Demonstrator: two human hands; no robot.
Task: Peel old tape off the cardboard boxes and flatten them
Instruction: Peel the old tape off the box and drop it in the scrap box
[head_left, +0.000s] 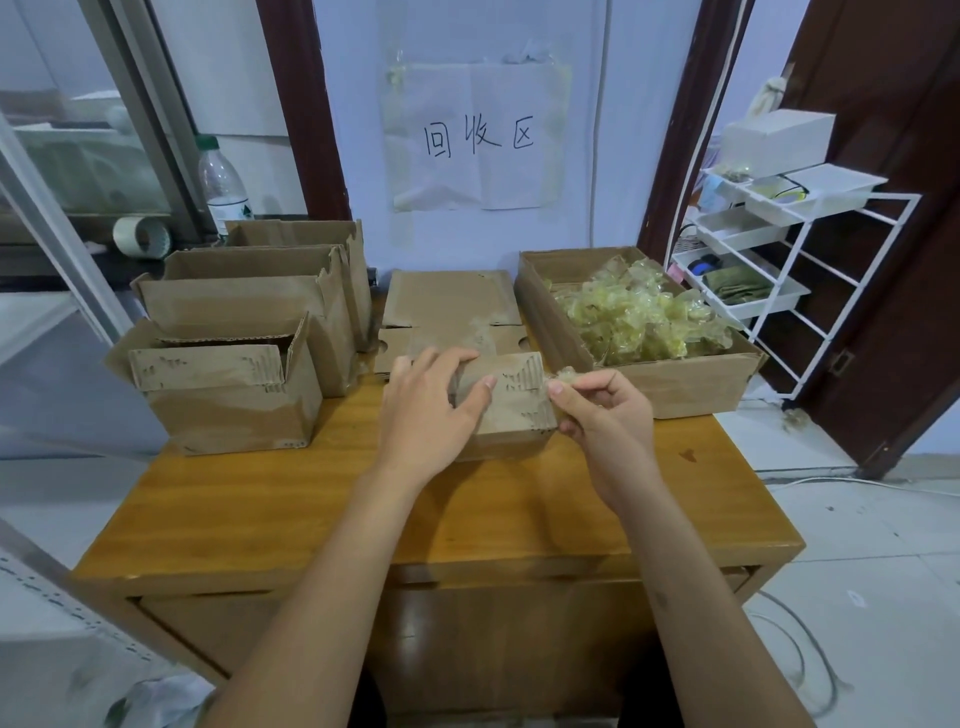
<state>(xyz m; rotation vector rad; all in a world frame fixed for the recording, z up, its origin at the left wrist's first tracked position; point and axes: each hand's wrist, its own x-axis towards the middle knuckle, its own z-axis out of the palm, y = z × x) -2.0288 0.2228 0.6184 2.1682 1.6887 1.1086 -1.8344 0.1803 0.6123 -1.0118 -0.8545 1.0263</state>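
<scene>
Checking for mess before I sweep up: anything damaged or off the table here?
A tape scrap lies on the floor right of the table. The standing boxes have torn, ragged flap edges.

Both my arms are stretched forward, bare. My left hand (434, 402) lies palm down, fingers spread and relaxed, thumb out. My right hand (605, 410) has its grip pinched, thumb against forefinger, other fingers curled.
</scene>
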